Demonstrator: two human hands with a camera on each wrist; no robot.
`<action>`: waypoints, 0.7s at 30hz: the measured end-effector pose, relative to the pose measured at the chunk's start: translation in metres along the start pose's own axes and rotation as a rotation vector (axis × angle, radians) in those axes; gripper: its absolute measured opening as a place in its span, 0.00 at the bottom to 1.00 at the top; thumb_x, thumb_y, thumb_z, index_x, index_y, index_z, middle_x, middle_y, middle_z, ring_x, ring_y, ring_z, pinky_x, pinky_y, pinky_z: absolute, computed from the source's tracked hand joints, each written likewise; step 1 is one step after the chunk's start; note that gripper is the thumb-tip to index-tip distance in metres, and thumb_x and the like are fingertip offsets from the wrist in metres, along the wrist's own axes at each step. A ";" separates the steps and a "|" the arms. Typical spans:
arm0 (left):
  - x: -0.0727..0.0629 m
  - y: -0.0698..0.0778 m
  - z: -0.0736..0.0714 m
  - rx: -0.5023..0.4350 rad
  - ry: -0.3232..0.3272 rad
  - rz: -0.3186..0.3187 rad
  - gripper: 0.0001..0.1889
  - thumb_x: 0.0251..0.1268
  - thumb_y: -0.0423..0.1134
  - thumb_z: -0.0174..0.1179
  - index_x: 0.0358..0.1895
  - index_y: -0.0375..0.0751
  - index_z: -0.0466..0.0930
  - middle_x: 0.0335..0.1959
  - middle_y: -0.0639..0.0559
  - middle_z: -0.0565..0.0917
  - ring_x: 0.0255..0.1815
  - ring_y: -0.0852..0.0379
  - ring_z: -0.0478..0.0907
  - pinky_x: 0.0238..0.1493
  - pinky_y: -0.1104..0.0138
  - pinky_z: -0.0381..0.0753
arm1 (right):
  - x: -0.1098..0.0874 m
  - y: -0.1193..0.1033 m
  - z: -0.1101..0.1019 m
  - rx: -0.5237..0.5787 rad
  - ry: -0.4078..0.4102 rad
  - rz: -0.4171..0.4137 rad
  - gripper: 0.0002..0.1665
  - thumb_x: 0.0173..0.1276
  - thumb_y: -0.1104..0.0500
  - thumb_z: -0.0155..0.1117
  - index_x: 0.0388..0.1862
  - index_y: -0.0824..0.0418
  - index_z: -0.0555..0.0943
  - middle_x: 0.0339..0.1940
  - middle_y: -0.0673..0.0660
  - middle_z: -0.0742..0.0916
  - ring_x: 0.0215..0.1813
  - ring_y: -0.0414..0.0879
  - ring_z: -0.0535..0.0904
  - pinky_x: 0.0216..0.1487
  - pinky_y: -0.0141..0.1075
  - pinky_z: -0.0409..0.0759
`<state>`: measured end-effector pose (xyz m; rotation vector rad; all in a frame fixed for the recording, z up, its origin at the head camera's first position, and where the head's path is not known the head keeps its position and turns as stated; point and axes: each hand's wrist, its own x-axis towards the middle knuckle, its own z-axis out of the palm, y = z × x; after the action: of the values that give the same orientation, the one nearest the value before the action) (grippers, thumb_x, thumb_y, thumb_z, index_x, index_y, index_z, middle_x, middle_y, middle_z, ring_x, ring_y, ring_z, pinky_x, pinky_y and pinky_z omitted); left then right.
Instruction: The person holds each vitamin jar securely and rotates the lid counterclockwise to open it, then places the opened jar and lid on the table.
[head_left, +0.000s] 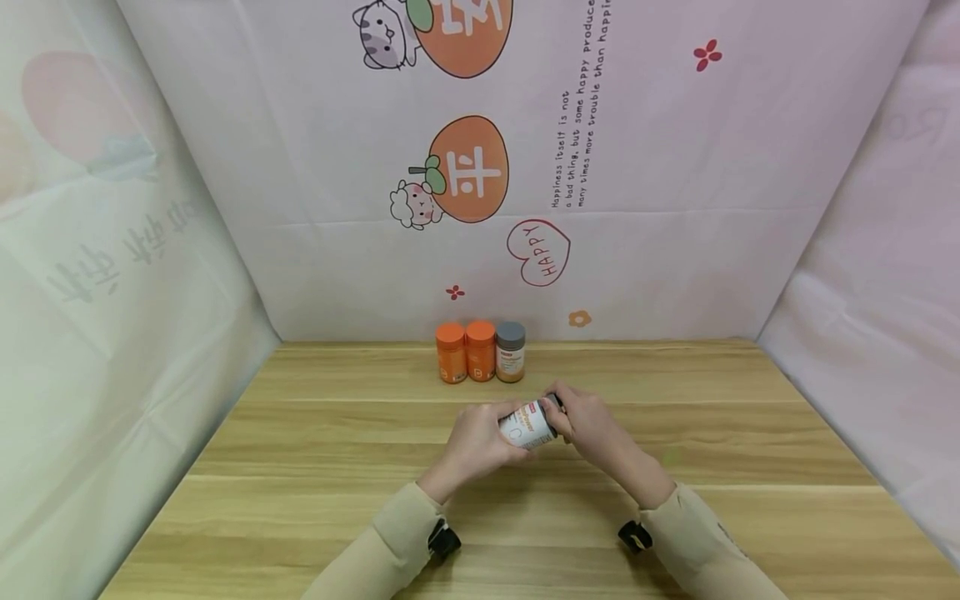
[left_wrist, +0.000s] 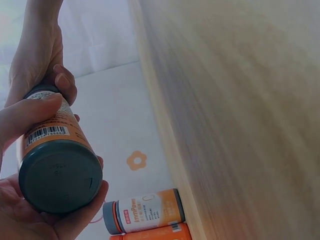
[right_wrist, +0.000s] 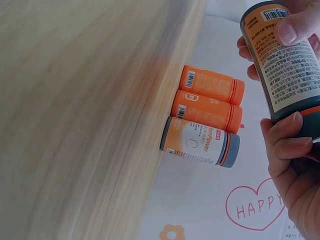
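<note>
A supplement bottle [head_left: 525, 426] with a white and orange label and grey cap is held tilted above the wooden table by both hands. My left hand [head_left: 477, 439] wraps round its body, thumb across the label. At the other end, my right hand [head_left: 594, 425] grips the grey cap [right_wrist: 311, 121] with curled fingers and thumb. An orange ring shows beside the cap in the right wrist view. In the left wrist view, the bottle's dark base [left_wrist: 60, 176] faces the camera, and my right hand [left_wrist: 37, 65] is beyond it, covering most of the cap.
At the back of the wooden table [head_left: 337, 450], two orange bottles [head_left: 452, 354] [head_left: 481, 352] stand side by side. A grey-capped bottle [head_left: 511, 354] like the held one stands at their right. Behind them hangs a printed white cloth [head_left: 360, 275], with more cloth at both sides.
</note>
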<state>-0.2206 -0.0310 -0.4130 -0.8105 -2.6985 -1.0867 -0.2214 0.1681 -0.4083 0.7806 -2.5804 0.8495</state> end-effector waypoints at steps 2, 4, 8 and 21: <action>0.000 -0.001 0.000 -0.065 -0.016 -0.019 0.33 0.37 0.45 0.77 0.54 0.41 0.81 0.44 0.49 0.86 0.30 0.65 0.76 0.29 0.74 0.74 | 0.000 0.000 0.000 -0.014 -0.002 -0.010 0.10 0.74 0.56 0.49 0.40 0.60 0.74 0.22 0.47 0.76 0.17 0.31 0.65 0.16 0.26 0.68; 0.000 -0.002 -0.001 -0.140 -0.031 -0.044 0.33 0.36 0.46 0.78 0.53 0.43 0.82 0.44 0.50 0.85 0.32 0.64 0.76 0.31 0.73 0.75 | 0.001 0.000 0.000 -0.033 -0.002 -0.027 0.09 0.74 0.55 0.50 0.41 0.60 0.74 0.25 0.48 0.77 0.19 0.31 0.66 0.18 0.25 0.68; 0.000 -0.003 -0.002 -0.219 -0.055 -0.092 0.33 0.34 0.46 0.79 0.53 0.44 0.82 0.44 0.51 0.85 0.33 0.62 0.77 0.32 0.71 0.76 | 0.002 0.001 -0.001 -0.047 -0.001 -0.055 0.09 0.73 0.56 0.51 0.42 0.60 0.74 0.29 0.50 0.78 0.22 0.32 0.67 0.19 0.25 0.68; 0.002 -0.003 -0.005 -0.316 -0.099 -0.151 0.33 0.35 0.42 0.78 0.53 0.47 0.82 0.42 0.52 0.84 0.33 0.60 0.77 0.25 0.68 0.79 | 0.001 0.002 -0.002 -0.053 0.037 -0.128 0.08 0.71 0.59 0.54 0.45 0.61 0.73 0.31 0.53 0.78 0.24 0.35 0.68 0.21 0.25 0.68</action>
<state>-0.2240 -0.0351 -0.4104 -0.7281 -2.7448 -1.5770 -0.2233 0.1707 -0.4075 0.8958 -2.4798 0.7476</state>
